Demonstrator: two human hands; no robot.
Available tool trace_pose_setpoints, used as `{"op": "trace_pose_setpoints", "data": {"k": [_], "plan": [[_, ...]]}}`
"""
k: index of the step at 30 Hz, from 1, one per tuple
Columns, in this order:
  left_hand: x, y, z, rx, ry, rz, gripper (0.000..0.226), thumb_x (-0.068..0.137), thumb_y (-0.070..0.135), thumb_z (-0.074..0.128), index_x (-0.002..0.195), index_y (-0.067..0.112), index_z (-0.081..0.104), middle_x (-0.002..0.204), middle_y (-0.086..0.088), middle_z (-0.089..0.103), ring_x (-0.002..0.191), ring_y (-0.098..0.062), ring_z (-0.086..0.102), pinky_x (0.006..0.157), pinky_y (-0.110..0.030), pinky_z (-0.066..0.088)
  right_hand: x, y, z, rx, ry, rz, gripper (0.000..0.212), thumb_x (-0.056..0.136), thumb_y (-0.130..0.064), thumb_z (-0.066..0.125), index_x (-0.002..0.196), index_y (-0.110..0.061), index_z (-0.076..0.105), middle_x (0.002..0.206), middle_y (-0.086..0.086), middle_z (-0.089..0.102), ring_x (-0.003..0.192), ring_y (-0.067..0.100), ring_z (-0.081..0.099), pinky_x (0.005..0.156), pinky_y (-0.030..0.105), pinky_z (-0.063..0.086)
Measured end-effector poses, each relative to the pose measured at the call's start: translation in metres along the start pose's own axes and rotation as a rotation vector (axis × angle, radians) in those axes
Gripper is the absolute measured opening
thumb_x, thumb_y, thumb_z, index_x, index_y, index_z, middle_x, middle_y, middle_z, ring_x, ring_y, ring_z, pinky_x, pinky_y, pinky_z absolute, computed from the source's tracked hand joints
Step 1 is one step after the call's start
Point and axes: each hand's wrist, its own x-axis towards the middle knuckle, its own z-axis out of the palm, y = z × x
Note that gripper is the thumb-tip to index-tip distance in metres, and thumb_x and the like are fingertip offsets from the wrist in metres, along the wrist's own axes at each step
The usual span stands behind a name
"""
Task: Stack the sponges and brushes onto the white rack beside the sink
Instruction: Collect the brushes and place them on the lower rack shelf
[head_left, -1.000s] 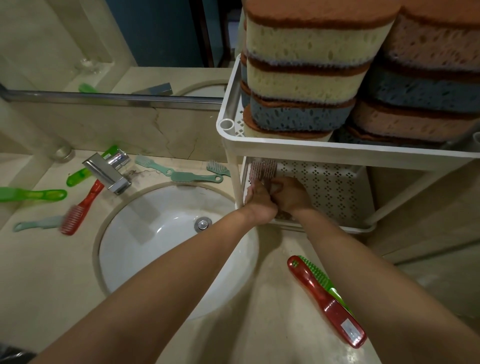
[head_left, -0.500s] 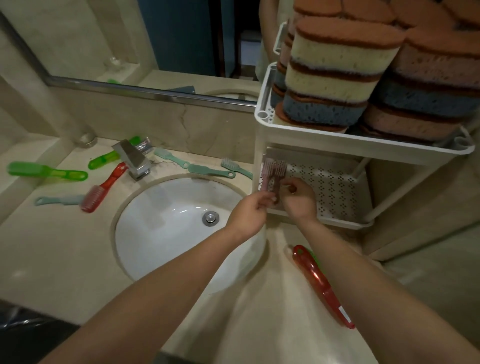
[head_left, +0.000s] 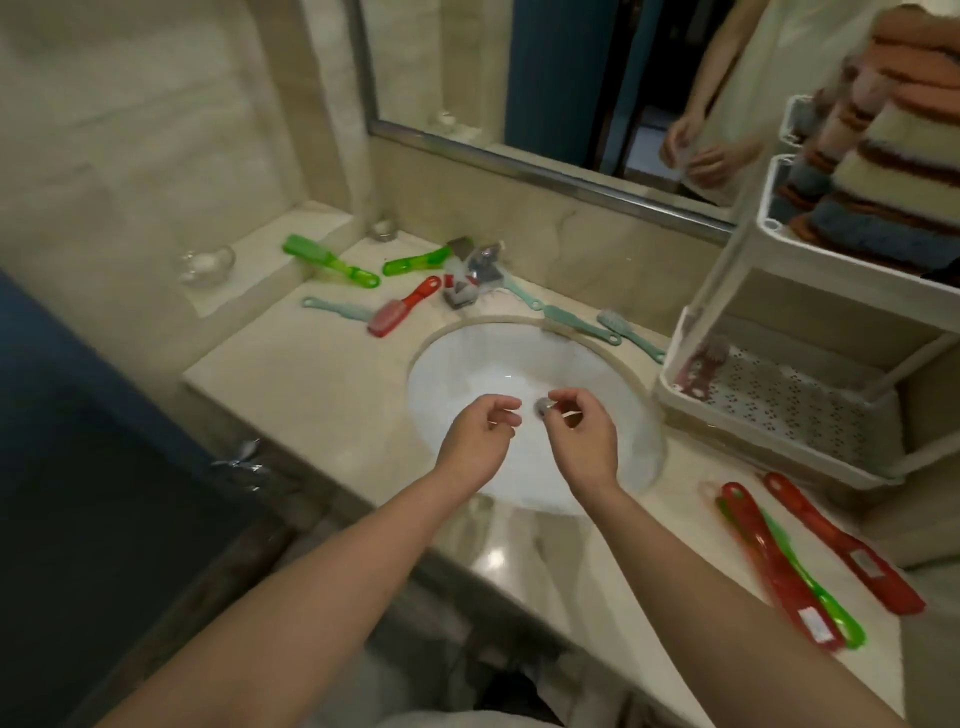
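Observation:
The white rack stands right of the sink, with stacked sponges on its upper tier. A red brush leans in the left corner of the perforated lower tier. My left hand and my right hand hover over the basin, fingers loosely curled, both holding nothing. Red and green brushes lie on the counter at the right. Behind the basin lie green brushes, a red brush and teal brushes.
A chrome tap stands behind the basin among the brushes. A mirror runs along the back wall. A glass dish sits on the raised ledge at the left. The counter's front edge is near my forearms.
Both hands let go of the red brush on the rack's lower tier and pulled back left over the basin. The view has swung left and back.

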Motion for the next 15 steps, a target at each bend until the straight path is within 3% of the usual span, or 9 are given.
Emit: {"op": "trace_pose_setpoints", "data": {"k": [3, 8, 11, 15], "plan": [[-0.031, -0.02, -0.046, -0.036, 0.101, -0.071, 0.037, 0.089, 0.002, 0.042, 0.093, 0.035, 0.058, 0.093, 0.008, 0.067, 0.091, -0.017, 0.064, 0.082, -0.033, 0.051, -0.037, -0.013, 0.044, -0.015, -0.121, -0.042, 0.02, 0.084, -0.019, 0.056, 0.095, -0.034, 0.063, 0.092, -0.016, 0.063, 0.08, -0.001, 0.059, 0.071, 0.022, 0.048], [-0.089, -0.054, -0.111, -0.1, 0.274, -0.136, 0.033, 0.088, -0.008, 0.039, 0.102, 0.015, 0.059, 0.09, -0.002, 0.063, 0.087, -0.02, 0.061, 0.085, -0.027, 0.049, -0.1, -0.031, 0.109, -0.009, -0.326, -0.091, 0.021, 0.084, -0.018, 0.055, 0.097, -0.033, 0.063, 0.092, -0.013, 0.064, 0.079, 0.005, 0.06, 0.069, 0.021, 0.045], [-0.123, -0.082, -0.146, -0.085, 0.364, -0.153, 0.033, 0.087, -0.009, 0.042, 0.1, 0.016, 0.059, 0.089, -0.002, 0.064, 0.087, -0.018, 0.061, 0.089, -0.03, 0.049, -0.137, -0.038, 0.143, 0.001, -0.439, -0.124, 0.019, 0.084, -0.016, 0.057, 0.095, -0.031, 0.063, 0.089, -0.011, 0.064, 0.075, 0.007, 0.059, 0.066, 0.021, 0.045], [-0.166, -0.124, -0.187, -0.092, 0.468, -0.23, 0.035, 0.088, -0.004, 0.045, 0.092, 0.029, 0.059, 0.087, 0.008, 0.065, 0.087, -0.016, 0.062, 0.088, -0.028, 0.05, -0.183, -0.041, 0.182, -0.043, -0.562, -0.179, 0.021, 0.082, -0.011, 0.059, 0.094, -0.026, 0.064, 0.088, -0.011, 0.064, 0.08, 0.003, 0.058, 0.074, 0.024, 0.048]]}}
